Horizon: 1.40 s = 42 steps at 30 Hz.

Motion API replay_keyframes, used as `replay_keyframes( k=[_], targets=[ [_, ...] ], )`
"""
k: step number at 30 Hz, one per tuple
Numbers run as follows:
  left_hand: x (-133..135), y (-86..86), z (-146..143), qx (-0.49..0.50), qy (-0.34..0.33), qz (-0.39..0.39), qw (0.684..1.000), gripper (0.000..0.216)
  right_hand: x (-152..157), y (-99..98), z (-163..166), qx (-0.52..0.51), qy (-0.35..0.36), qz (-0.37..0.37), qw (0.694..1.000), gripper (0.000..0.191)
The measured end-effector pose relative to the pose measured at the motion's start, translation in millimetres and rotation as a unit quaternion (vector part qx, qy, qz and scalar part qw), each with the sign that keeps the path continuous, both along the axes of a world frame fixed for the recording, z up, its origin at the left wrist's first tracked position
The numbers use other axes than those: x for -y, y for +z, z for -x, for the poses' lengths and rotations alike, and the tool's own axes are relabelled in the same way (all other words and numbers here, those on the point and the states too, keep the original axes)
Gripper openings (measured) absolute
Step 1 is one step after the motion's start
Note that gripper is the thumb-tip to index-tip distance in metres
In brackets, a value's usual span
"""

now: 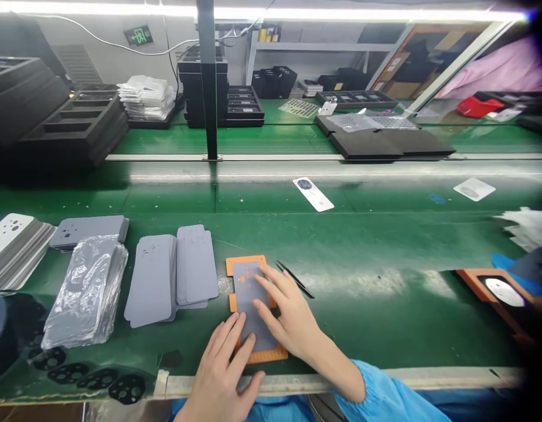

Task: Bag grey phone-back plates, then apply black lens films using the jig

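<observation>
A grey phone-shaped sheet (255,319) with camera cutouts near its top lies on an orange jig (271,356) close to the bench's front edge. My left hand (224,369) rests at the sheet's lower left, fingers apart and fingertips at its edge. Over the upper right side, my right hand (286,308) spreads its fingers, with fingertips on or just above the sheet. Neither hand grasps anything. Black tweezers (295,279) lie just right of the jig, partly behind my right hand. Stacks of similar grey sheets (152,278) stand to the left.
Plastic-wrapped sheets (84,293) and a pale stack (18,249) lie farther left. Black camera-ring pieces (127,388) sit at the front left. A white card (313,194) lies beyond the jig. Another orange frame (477,281) is at right. Black trays (72,123) fill the back left.
</observation>
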<state>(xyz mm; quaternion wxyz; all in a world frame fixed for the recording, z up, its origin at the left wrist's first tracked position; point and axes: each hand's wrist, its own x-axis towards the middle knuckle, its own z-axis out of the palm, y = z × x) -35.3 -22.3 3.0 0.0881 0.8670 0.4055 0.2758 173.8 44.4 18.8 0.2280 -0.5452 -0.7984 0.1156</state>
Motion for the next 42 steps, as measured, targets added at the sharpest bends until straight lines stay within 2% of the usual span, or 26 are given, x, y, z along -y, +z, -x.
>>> replay_keyframes(
  k=[3,6,11,15,18,21,23,25,28,30,32,34,36,39,42],
  targets=[
    [-3.6,4.6,-1.4,0.065,0.022,0.032,0.997,0.038,12.3,-9.2,-4.9,-0.007,-0.09,-0.022,0.996,0.04],
    [-8.8,8.7,-3.7,0.14,0.063,0.072,0.986,0.031,20.8,-10.6,-4.8,-0.034,-0.093,0.019,0.995,0.04],
    [-15.2,15.8,-1.8,0.207,0.117,0.197,0.951,0.03,24.7,6.4,-1.5,-0.131,-0.093,0.088,0.983,0.037],
    [-17.6,18.7,1.3,0.211,0.151,0.292,0.921,0.034,18.9,8.7,-0.6,-0.1,-0.125,0.114,0.981,0.046],
    [-18.0,17.7,-0.1,0.209,0.158,0.322,0.91,0.036,15.6,4.2,0.7,-0.092,-0.123,0.14,0.978,0.049],
    [-16.7,14.5,-2.4,0.224,0.155,0.336,0.902,0.038,17.7,8.9,2.3,-0.162,-0.133,0.158,0.965,0.047],
    [-15.6,12.1,-2.7,0.251,0.156,0.347,0.89,0.041,21.8,18.4,4.1,-0.227,-0.11,0.177,0.951,0.043],
    [-15.4,11.0,-1.6,0.297,0.154,0.366,0.868,0.046,26.6,28.9,7.0,-0.27,-0.04,0.213,0.938,0.041],
    [-17.6,13.2,1.7,0.377,0.141,0.404,0.822,0.054,30.9,37.9,11.9,-0.275,0.056,0.256,0.925,0.041],
    [-19.6,16.3,4.1,0.41,0.139,0.425,0.795,0.054,30.2,37.3,13.9,-0.268,0.06,0.246,0.93,0.037],
    [-20.6,19.0,5.7,0.43,0.149,0.44,0.774,0.051,27.0,33.8,14.4,-0.263,0.028,0.225,0.938,0.033],
    [-20.1,19.9,6.5,0.452,0.161,0.449,0.754,0.05,23.2,30.5,15.1,-0.262,-0.004,0.235,0.936,0.032],
    [-18.9,19.1,6.6,0.476,0.164,0.452,0.736,0.05,20.4,29.3,17.9,-0.278,-0.011,0.285,0.917,0.036],
    [-17.9,16.4,6.7,0.501,0.151,0.458,0.719,0.054,16.8,30.1,25.9,-0.34,0.014,0.363,0.868,0.046],
    [-15.1,14.2,6.9,0.51,0.154,0.442,0.721,0.062,1.3,29.1,31.0,-0.393,0.015,0.374,0.84,0.048]
  ],
)
